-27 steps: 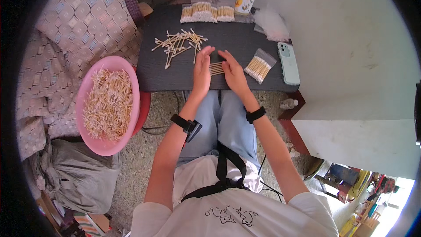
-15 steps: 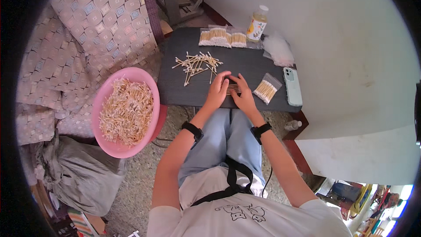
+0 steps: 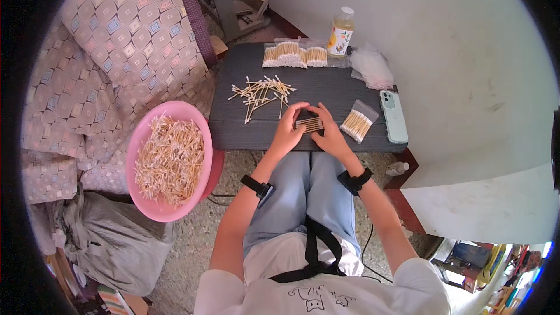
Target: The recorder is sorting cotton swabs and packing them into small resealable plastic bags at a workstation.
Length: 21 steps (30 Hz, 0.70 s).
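You appear to be in a lived-in room of a home, with handwork laid out in one corner. On your left, patterned fabric covers what may be a sofa or bed. The floor is speckled; the pale wall is scuffed, with dark red skirting. Your low black table holds a phone, a bottle and clear bags of cotton swabs. A pink basin beside it is heaped with more. Mixed clutter crowds the lower right.
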Each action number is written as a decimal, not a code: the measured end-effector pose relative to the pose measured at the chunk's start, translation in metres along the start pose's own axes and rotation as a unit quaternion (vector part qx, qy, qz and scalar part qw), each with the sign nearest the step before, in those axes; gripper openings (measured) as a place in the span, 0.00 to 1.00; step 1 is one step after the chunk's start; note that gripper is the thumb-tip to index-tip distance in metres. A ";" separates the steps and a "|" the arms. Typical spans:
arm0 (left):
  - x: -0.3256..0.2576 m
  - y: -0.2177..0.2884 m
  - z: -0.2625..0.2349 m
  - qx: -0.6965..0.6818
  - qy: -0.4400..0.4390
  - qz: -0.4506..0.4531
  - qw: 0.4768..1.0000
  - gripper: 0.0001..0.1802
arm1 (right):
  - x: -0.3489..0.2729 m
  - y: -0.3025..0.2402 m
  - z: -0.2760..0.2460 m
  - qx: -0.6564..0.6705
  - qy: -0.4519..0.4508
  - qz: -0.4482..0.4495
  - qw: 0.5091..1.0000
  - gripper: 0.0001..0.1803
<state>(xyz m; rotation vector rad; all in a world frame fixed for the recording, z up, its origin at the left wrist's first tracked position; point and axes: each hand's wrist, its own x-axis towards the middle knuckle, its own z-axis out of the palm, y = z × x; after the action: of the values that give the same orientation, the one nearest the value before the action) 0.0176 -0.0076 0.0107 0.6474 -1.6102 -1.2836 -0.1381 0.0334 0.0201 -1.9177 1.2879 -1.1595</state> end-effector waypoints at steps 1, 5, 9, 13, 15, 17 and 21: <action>0.000 0.002 0.001 0.011 -0.002 -0.012 1.000 0.30 | -0.002 0.001 -0.002 0.025 -0.007 0.014 1.000 0.36; -0.006 0.014 -0.003 0.142 -0.029 0.016 0.989 0.28 | -0.009 -0.007 -0.018 -0.009 -0.050 0.031 0.998 0.36; -0.014 0.026 -0.004 0.400 -0.047 0.124 0.907 0.27 | -0.014 -0.013 -0.026 -0.138 -0.044 -0.043 0.988 0.32; -0.009 0.024 -0.011 0.427 -0.050 0.113 0.896 0.20 | -0.002 -0.011 -0.026 -0.237 -0.028 -0.101 0.966 0.24; -0.006 0.023 -0.015 0.419 -0.061 0.098 0.901 0.16 | 0.001 -0.009 -0.026 -0.254 -0.044 -0.100 0.961 0.22; -0.004 0.020 -0.017 0.408 -0.040 0.126 0.904 0.08 | 0.004 -0.010 -0.025 -0.270 -0.060 -0.103 0.956 0.20; -0.005 0.021 -0.013 0.404 -0.049 0.098 0.908 0.07 | 0.003 -0.004 -0.024 -0.298 -0.046 -0.135 0.944 0.17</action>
<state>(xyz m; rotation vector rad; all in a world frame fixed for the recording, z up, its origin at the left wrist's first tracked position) 0.0345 -0.0032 0.0286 0.8860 -2.2318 -0.4617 -0.1569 0.0329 0.0355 -2.6214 1.4715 -0.8376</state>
